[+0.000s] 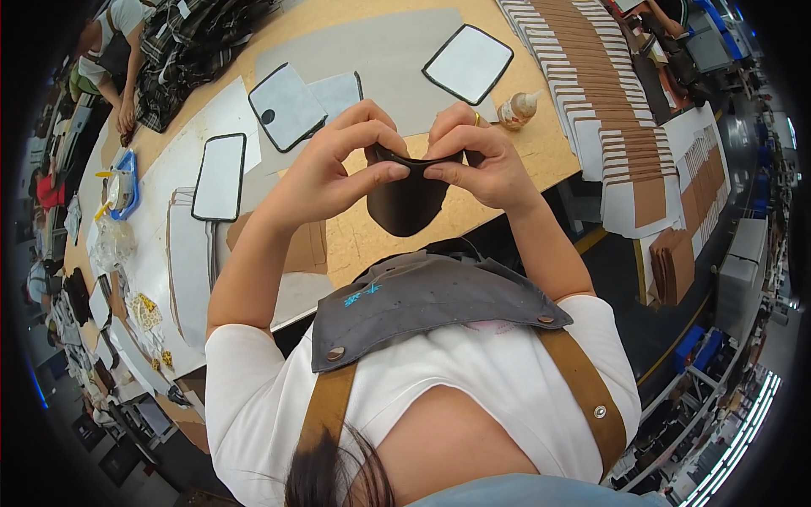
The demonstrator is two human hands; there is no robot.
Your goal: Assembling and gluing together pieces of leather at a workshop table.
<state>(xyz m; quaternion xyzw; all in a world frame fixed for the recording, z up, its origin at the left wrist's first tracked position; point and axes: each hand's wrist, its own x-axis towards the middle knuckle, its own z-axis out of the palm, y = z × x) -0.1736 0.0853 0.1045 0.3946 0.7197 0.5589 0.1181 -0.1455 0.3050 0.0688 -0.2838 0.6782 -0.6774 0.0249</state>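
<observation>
Both of my hands hold a dark, smooth, leather-like piece up over the table's near edge, in front of my apron. Its lower end is rounded and hangs down. My left hand pinches the top edge between thumb and fingers. On the other side, my right hand, with a ring on one finger, grips the same edge, so the rim bows in between the thumbs. Beyond the hands lie white panels with black borders; one panel bears a dark round spot. A small bottle stands beyond my right hand.
Long rows of overlapping brown-and-white pieces run along the right. A black-edged panel lies left of my arm. Farther left are a blue tray, plastic bags and dark plaid fabric, with another person beside it.
</observation>
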